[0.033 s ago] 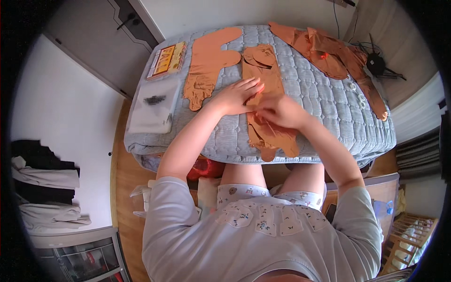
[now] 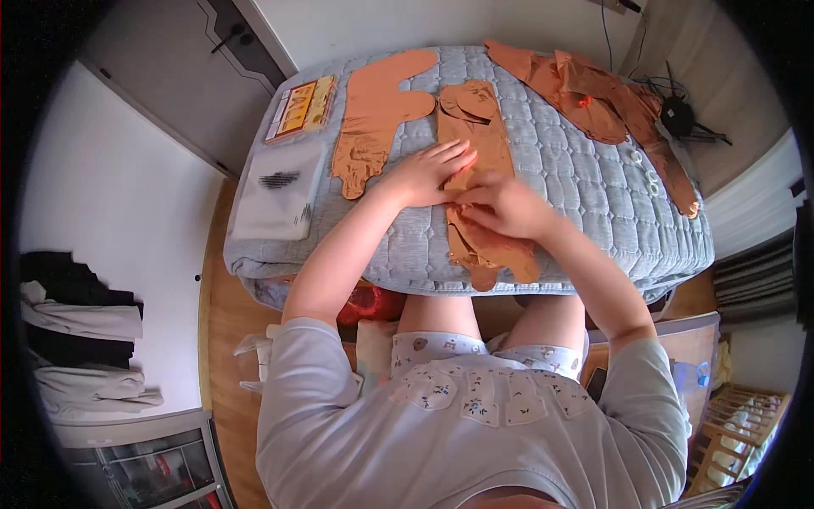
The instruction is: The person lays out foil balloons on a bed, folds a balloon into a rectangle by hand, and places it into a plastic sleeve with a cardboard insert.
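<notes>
A deflated, copper-orange foil balloon (image 2: 498, 153) lies flat and creased on the mattress in front of me. My left hand (image 2: 428, 174) is laid across its left side, fingers stretched out. Just to the right, my right hand (image 2: 506, 206) pinches the foil near the balloon's middle, close to the left thumb; the fingertips are partly hidden. Left of this balloon spreads another flat orange foil balloon (image 2: 373, 93). A third crumpled foil piece (image 2: 585, 102) of the same colour stretches over the far right corner.
The grey quilted mattress (image 2: 407, 246) carries a clear plastic pack (image 2: 280, 199) and a flat package with orange lettering (image 2: 301, 109) at the left. Small white rings (image 2: 651, 180) lie at the right, near a black device with cables (image 2: 678, 114).
My right hand has shifted very slightly, its fingers a little higher on the foil. My left hand and the other balloons stay as they were.
</notes>
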A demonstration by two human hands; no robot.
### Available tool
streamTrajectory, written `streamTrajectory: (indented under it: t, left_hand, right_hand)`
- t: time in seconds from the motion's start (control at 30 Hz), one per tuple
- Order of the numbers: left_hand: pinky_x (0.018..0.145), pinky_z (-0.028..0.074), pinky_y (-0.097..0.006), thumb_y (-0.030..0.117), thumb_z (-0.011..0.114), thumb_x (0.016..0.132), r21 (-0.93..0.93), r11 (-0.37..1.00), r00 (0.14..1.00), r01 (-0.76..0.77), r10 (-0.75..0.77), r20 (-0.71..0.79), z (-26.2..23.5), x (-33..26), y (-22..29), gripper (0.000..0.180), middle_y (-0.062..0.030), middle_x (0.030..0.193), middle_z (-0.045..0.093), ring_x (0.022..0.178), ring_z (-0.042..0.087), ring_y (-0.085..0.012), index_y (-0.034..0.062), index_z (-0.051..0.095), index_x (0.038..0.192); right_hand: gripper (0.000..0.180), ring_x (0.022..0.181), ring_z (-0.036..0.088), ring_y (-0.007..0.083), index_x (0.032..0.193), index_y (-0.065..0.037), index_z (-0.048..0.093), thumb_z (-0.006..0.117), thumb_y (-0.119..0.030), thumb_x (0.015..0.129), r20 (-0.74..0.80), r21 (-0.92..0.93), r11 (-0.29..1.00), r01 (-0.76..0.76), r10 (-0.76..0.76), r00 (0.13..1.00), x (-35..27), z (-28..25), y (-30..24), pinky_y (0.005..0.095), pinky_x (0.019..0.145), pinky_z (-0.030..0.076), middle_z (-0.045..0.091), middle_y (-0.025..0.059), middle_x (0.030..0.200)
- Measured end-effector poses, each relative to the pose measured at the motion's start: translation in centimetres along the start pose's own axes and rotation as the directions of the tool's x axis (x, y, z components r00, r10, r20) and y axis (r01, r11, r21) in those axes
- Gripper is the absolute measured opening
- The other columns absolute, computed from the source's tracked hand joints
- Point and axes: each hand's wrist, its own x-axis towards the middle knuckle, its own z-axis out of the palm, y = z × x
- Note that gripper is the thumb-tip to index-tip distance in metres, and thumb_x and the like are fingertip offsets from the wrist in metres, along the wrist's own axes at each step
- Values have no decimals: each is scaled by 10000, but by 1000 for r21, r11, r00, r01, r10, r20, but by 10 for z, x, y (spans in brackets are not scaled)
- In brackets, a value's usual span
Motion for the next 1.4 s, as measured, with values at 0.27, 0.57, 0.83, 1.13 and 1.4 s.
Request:
streamTrajectory:
  t: [0.27,0.57,0.83,1.13,1.4]
  left_hand:
    - [1237,297,-411,382,638,972,-10,1000,1000,-15,15,-17,2,7,2,720,-131,1647,334,1522,315,-297,129,360,1585]
    - [1178,379,-391,324,661,965,-475,876,985,87,-146,-89,1,20,-23,594,-148,1550,477,1438,446,-296,102,507,1494]
    - [1099,447,-428,344,704,942,-267,930,917,254,-319,-240,-2,14,-32,558,-183,1406,590,1297,560,-349,38,578,1391]
    - [1135,414,-460,481,807,830,-219,942,958,253,-276,-80,-18,29,-60,889,-193,1407,602,1345,521,-371,30,442,1504]
    - [1203,319,-467,469,810,825,-339,881,943,331,-326,72,-21,46,-70,1035,-190,1552,461,1452,400,-364,56,267,1604]
  right_hand:
    - [390,1223,506,307,1313,-198,698,636,-362,964,74,-196,979,51,-37,997,-25,8,-2,480,1079,380,567,89,1249]
    - [427,1403,441,301,1388,-177,626,529,-389,1029,155,-145,987,71,-48,987,-25,17,-1,504,1201,287,533,67,1476]
    - [456,1496,359,310,1431,-175,575,481,-414,1054,212,-93,995,26,-5,977,-26,18,6,546,1250,214,476,55,1567]
    - [477,1472,395,311,1409,-158,583,488,-451,1045,177,-76,995,70,-56,983,-26,16,5,570,1226,256,512,67,1535]
    - [473,1487,382,298,1426,-160,576,523,-417,1033,195,-32,999,23,-17,981,-29,17,10,574,1238,221,504,73,1546]
